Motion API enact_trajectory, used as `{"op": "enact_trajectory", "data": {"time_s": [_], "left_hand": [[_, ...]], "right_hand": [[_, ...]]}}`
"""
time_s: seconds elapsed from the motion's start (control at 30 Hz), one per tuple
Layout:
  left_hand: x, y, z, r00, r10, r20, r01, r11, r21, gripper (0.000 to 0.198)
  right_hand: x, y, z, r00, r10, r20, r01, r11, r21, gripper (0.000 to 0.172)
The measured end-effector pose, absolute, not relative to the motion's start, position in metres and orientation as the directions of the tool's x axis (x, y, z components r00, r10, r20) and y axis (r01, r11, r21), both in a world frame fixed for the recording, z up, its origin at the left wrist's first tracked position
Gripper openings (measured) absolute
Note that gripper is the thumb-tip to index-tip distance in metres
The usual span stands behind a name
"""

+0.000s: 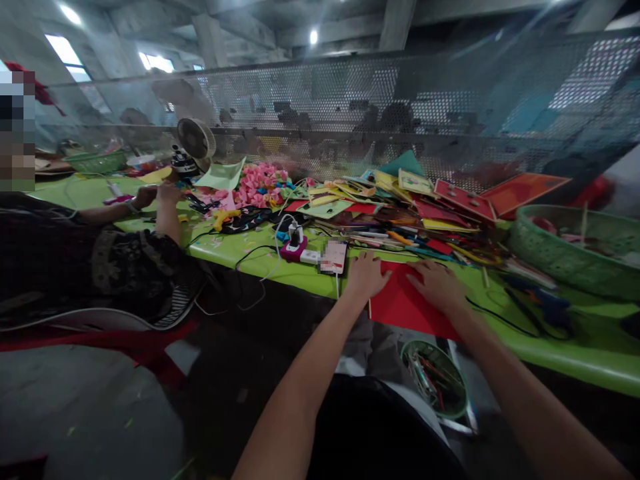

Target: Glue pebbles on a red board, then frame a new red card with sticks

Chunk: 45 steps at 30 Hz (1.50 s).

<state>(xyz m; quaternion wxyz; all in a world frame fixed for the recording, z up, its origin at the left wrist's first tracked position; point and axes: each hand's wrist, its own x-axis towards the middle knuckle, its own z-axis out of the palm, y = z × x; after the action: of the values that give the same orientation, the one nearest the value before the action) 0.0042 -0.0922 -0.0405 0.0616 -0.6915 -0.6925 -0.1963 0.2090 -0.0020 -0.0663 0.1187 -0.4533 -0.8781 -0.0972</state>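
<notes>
A red sheet of paper or card lies at the near edge of the green table, its front part sticking out over the edge. My left hand rests on its left side, fingers stretched forward. On the right side of the sheet lies my right hand, palm down with fingers spread. Just left of my left hand is a phone with a white cable plugged in. Pens and other slim tools lie in a heap beyond the sheet.
Stacked coloured cards and a green basket stand at the right. A purple power strip, pink paper flowers and a fan are to the left. A co-worker's hands work there. Below hangs another basket.
</notes>
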Motion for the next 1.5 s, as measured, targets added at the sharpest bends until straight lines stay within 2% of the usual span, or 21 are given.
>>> {"op": "enact_trajectory", "data": {"time_s": [0.5,0.83,1.27,1.5], "left_hand": [[0.003,-0.086,-0.045,0.0,0.938,0.347,0.972,-0.082,0.22,0.045],[0.003,-0.092,-0.044,-0.008,0.927,0.375,0.949,-0.111,0.294,0.038],[0.002,-0.09,-0.042,0.016,0.937,0.35,0.973,-0.095,0.209,0.039],[0.001,-0.089,-0.043,0.025,0.935,0.353,0.978,-0.095,0.184,0.042]], "right_hand": [[0.212,0.001,-0.07,-0.539,0.789,0.295,0.826,0.564,0.003,0.052],[0.21,-0.006,-0.059,-0.562,0.787,0.256,0.822,0.565,0.067,0.053],[0.206,-0.008,-0.058,-0.555,0.783,0.281,0.82,0.571,0.03,0.051],[0.204,-0.01,-0.057,-0.559,0.78,0.282,0.821,0.569,0.051,0.05]]}}
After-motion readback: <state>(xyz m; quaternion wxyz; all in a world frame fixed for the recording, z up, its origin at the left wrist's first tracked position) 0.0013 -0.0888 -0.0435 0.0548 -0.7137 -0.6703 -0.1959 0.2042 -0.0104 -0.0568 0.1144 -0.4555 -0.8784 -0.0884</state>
